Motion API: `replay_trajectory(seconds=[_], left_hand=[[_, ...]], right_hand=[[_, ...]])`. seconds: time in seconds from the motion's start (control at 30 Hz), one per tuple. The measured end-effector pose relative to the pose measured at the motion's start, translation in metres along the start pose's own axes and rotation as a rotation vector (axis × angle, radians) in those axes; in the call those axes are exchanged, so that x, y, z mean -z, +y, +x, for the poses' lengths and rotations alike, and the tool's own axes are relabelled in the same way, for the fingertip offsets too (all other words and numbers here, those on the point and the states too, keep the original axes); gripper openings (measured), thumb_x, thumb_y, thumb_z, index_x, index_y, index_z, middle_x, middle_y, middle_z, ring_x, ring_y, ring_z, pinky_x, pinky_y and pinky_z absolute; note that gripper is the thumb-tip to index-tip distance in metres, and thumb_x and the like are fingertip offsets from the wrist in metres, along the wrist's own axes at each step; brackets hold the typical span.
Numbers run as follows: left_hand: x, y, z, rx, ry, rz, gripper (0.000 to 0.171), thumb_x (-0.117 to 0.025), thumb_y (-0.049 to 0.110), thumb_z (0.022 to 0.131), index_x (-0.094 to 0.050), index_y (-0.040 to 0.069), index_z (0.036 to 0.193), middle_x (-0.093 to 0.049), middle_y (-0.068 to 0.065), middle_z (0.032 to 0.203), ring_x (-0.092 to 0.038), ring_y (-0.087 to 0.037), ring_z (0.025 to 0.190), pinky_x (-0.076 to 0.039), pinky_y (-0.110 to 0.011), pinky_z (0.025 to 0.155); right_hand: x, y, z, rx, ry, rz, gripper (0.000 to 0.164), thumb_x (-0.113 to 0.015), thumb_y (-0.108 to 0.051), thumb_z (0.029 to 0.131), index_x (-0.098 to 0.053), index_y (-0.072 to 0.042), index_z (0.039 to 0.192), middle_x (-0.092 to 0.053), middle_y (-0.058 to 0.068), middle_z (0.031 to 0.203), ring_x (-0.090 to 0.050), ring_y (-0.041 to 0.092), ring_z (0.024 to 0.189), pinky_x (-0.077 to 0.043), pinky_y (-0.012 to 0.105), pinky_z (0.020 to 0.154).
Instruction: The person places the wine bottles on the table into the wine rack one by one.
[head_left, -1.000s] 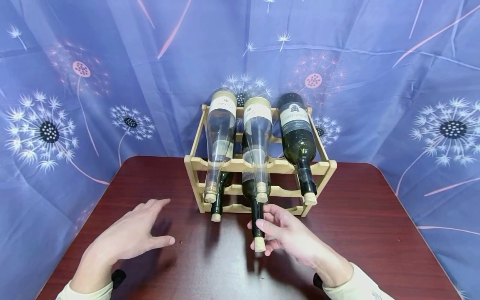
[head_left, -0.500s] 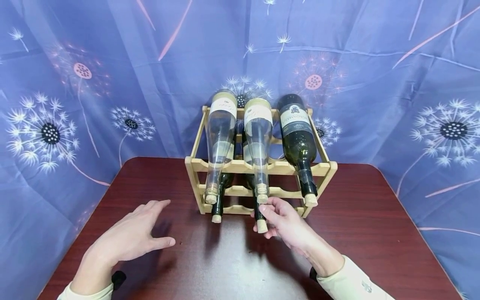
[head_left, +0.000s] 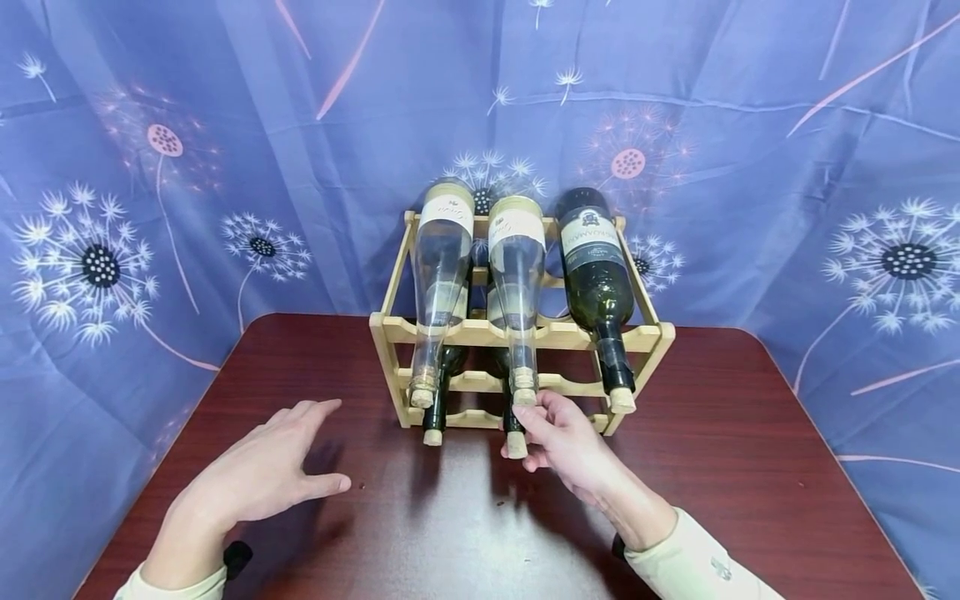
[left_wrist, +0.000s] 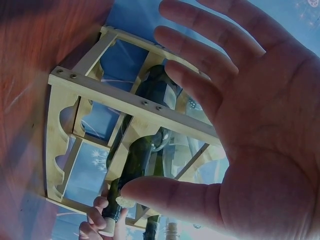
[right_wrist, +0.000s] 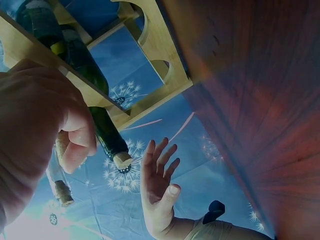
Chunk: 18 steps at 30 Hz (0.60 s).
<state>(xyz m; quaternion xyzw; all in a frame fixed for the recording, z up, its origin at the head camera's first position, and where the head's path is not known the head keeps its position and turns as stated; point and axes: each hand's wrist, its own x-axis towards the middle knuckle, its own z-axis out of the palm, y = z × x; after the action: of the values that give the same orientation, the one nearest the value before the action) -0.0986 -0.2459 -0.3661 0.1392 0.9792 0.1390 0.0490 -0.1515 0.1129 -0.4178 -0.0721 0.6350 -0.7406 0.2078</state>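
Observation:
My right hand pinches the neck of a dark green wine bottle just behind its cork. That bottle lies in the middle column of the wooden wine rack, under the top row; its body is largely hidden behind a clear bottle. In the right wrist view, the right hand covers most of the bottle it holds. My left hand is held left of the rack, fingers extended and thumb apart, holding nothing. The left wrist view shows its palm facing the rack.
Another clear bottle and a labelled dark bottle lie in the top row, corks forward. Below the left one rests a dark bottle. The rack stands on a red-brown table before a blue dandelion curtain.
The right hand has pushed the dark bottle back into the rack; its cork has moved away from me, mostly in the first half second. The left hand has stayed still.

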Motion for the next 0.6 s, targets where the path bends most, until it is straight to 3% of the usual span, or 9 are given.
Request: replay_trajectory(seconds=[0.13,0.6], left_hand=[[0.0002,0.0023,0.0006,0.011,-0.008,-0.001,0.101,-0.068,0.071,0.069,-0.04,0.008,0.143,-0.047,-0.013,0.138,-0.043,-0.036,0.126,-0.039,-0.055,0.096],[-0.0011,0.0025,0.0013,0.006,0.004,0.001,0.1,-0.068,0.07,0.07,-0.04,0.007,0.143,-0.047,-0.013,0.138,-0.044,-0.037,0.126,-0.038,-0.055,0.097]], right_hand=[[0.0,0.0001,0.002,-0.001,0.005,-0.005,0.037,-0.054,-0.024,0.098,-0.039,0.004,0.116,-0.061,0.01,0.084,-0.068,0.031,0.078,-0.047,0.026,0.052],[-0.0008,-0.0007,0.006,0.003,0.032,-0.004,0.037,-0.054,-0.021,0.098,-0.041,0.006,0.119,-0.062,0.012,0.085,-0.068,0.033,0.078,-0.048,0.025,0.05]])
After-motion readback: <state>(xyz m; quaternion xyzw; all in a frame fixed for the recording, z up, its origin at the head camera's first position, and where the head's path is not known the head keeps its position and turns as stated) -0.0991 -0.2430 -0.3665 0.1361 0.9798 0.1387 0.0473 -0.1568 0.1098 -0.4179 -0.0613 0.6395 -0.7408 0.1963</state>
